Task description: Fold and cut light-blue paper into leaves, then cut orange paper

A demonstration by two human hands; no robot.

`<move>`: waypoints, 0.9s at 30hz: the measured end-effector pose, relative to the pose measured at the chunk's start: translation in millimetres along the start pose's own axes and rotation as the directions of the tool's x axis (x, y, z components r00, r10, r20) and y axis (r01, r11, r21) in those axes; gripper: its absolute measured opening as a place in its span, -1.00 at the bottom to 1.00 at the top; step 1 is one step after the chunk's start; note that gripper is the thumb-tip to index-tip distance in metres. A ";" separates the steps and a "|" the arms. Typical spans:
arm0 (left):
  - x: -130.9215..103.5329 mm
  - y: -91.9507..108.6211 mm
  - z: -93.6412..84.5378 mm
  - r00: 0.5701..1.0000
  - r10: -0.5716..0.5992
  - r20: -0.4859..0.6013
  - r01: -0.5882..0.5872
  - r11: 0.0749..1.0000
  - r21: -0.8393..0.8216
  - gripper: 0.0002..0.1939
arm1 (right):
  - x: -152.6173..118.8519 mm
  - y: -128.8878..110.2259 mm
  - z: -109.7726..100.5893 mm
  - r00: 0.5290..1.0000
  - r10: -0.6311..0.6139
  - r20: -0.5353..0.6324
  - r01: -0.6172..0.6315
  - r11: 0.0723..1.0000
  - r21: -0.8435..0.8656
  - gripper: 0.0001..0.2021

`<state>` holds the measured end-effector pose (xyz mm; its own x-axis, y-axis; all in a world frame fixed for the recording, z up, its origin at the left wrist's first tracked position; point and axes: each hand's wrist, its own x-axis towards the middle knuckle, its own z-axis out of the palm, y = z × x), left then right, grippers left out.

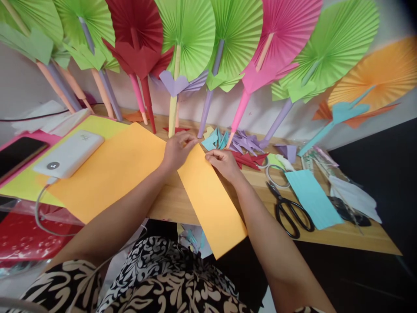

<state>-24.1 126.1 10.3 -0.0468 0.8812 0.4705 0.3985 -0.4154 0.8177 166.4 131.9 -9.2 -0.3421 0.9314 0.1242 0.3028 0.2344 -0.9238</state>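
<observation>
A long folded-looking strip of orange paper (213,204) lies slantwise in front of me, its near end jutting past the table's front edge. At its far left corner my left hand (178,150) is closed on the paper, fingers bent together. My right hand (224,163) pinches the strip's far right edge between thumb and fingers. A larger sheet of orange paper (120,165) lies flat to the left, partly under my left wrist. Black-handled scissors (289,208) rest on the table to the right of my right forearm, beside a blue paper piece (314,198).
Pleated paper fans on rolled-paper handles, such as a pink fan (286,26), lean along the wall. A white power bank (70,154) with a cable and a dark phone (21,156) lie left. Cut paper pieces (246,142) and a tape roll (276,176) sit behind the scissors.
</observation>
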 end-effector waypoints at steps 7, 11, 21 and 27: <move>11.7 -4.3 -29.8 0.937 0.005 -0.350 0.024 0.997 0.077 -0.85 | -2.0 -11.0 -15.9 0.999 0.006 0.050 -0.002 0.998 -0.070 -0.85; 15.4 -9.7 -40.0 0.843 0.020 -0.537 0.007 0.999 0.049 -0.88 | -0.7 -11.2 -30.0 0.999 0.000 -0.035 -0.002 0.998 -0.071 -0.89; 3.7 3.6 -9.3 0.956 -0.278 -0.094 0.145 0.727 -0.671 -0.47 | 3.4 -2.5 -39.7 0.943 -0.013 -0.333 0.058 0.990 0.127 -0.80; -11.9 17.7 9.1 0.880 -0.360 0.310 0.445 0.393 -0.805 -0.55 | 1.8 -2.8 -26.7 0.968 0.004 -0.252 0.036 0.987 0.155 -0.81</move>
<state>-8.2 110.3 16.1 0.0994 0.9949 0.0166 -0.6012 0.0467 0.7977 188.7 140.4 3.3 -0.1055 0.9726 0.2074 0.1491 0.2217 -0.9637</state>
